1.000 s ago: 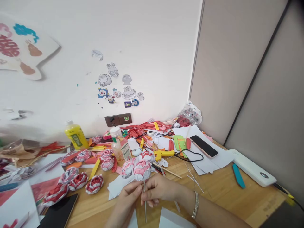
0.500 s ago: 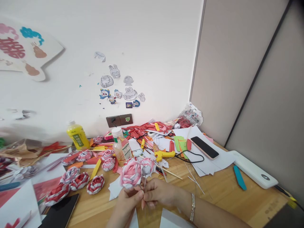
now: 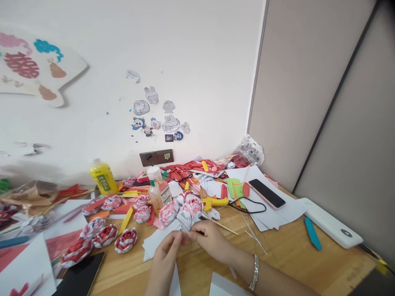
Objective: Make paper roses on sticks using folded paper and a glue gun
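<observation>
At the near side of the table (image 3: pixel 129 273), your left hand (image 3: pixel 168 248) and right hand (image 3: pixel 210 238) are together, fingertips meeting just below the flower bunch (image 3: pixel 191 206). Your fingers are bent as in a pinch, but whether each one grips the bunch, one cannot tell. Just right of the bunch lies the yellow glue gun (image 3: pixel 216 202); behind it stands the clear bottle (image 3: pixel 156 191). Your right wrist wears a bracelet (image 3: pixel 255 272).
</observation>
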Tool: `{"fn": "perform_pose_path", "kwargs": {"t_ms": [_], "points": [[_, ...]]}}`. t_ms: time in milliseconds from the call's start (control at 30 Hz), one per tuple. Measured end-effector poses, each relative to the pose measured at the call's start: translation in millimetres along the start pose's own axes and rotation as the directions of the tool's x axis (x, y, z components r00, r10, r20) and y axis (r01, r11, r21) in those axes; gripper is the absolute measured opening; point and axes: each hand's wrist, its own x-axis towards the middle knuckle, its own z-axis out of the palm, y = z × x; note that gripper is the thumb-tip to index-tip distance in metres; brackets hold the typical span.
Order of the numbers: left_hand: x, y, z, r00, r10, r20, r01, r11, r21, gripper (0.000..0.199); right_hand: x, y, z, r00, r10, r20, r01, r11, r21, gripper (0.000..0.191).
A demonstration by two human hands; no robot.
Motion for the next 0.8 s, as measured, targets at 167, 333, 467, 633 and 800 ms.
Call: {"fn": "perform_pose_path", "kwargs": {"t_ms": [167, 333, 467, 633, 800], "points": [[-8.5, -8.2, 7.8, 0.997, 0.072, -0.001, -0.071, 0.991, 0.115, 0.054, 9.2, 9.5, -4.4, 0.999, 0.037, -0.019, -0.040, 0.977, -0.211, 0.021], [-23.0, -7.8, 19.2, 0.962, 0.158, 0.224, -0.204, 0.959, 0.197, 0.055, 24.5, 12.1, -1.7, 0.994, 0.079, 0.072, -0.035, 0.877, -0.479, 0.022], [-30.6, -5.5, 21.9, 0.906, 0.187, 0.381, -0.284, 0.934, 0.217, 0.060, 34.1, 0.6, 8.5, 0.984, 0.094, 0.151, 0.029, 0.751, -0.659, 0.019], [-32.6, -8.2, 22.1, 0.870, 0.204, 0.450, -0.334, 0.914, 0.231, 0.063, 41.0, -16.4, 23.2, 0.970, 0.117, 0.213, 0.098, 0.612, -0.785, 0.021], [-28.8, -15.6, 23.5, 0.881, 0.200, 0.429, -0.349, 0.886, 0.304, 0.060, 39.5, -33.3, 12.0, 0.992, 0.051, 0.118, 0.067, 0.578, -0.813, 0.028]]}}
